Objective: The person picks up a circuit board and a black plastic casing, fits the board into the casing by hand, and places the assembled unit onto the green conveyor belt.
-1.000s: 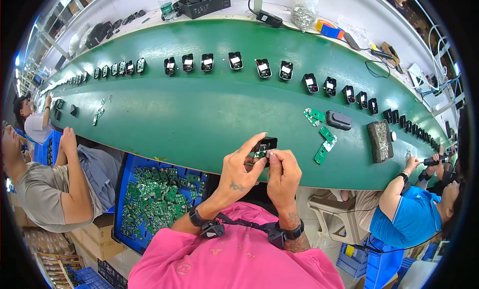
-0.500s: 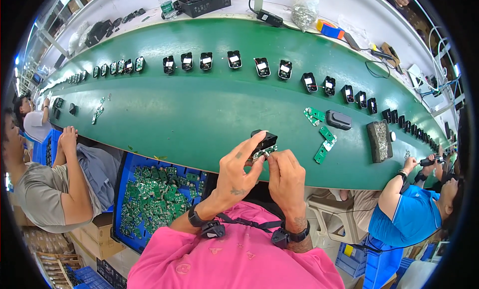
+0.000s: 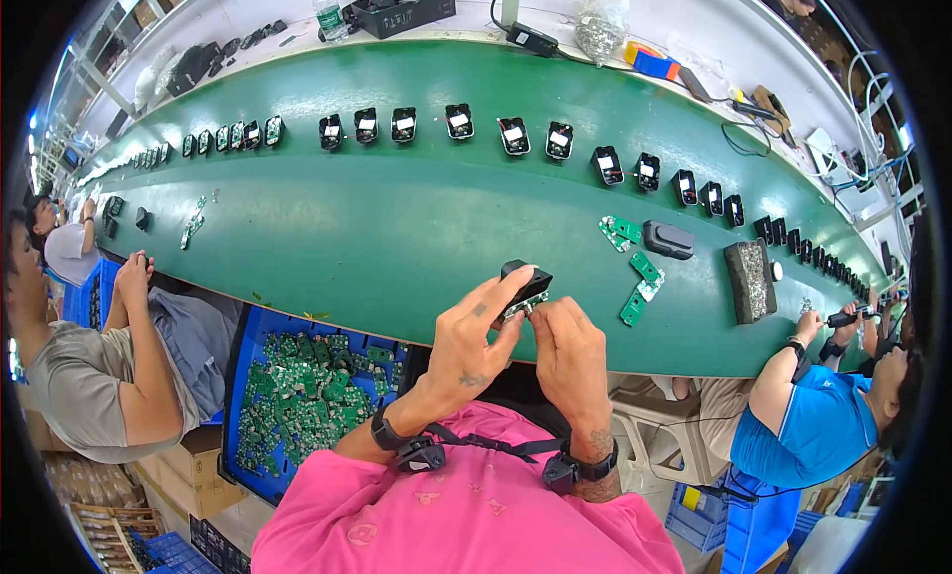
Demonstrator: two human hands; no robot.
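Over the near edge of the green table, my left hand is closed round a black plastic housing. A small circuit board shows along the housing's lower side, between my two hands. My right hand has its thumb and fingers pinched together at the board's right end; whatever lies between those fingertips is hidden. To the right on the table lie loose green circuit boards and a closed black housing.
A row of open black housings stands along the green table. A dark foam block lies to the right. Near my left forearm is a blue bin of circuit boards. Co-workers sit on both sides, one in a blue shirt.
The housing in my left hand has tilted slightly, showing more of its smooth black side. Both hands stay in nearly the same place, with the right fingers still pinched at the board.
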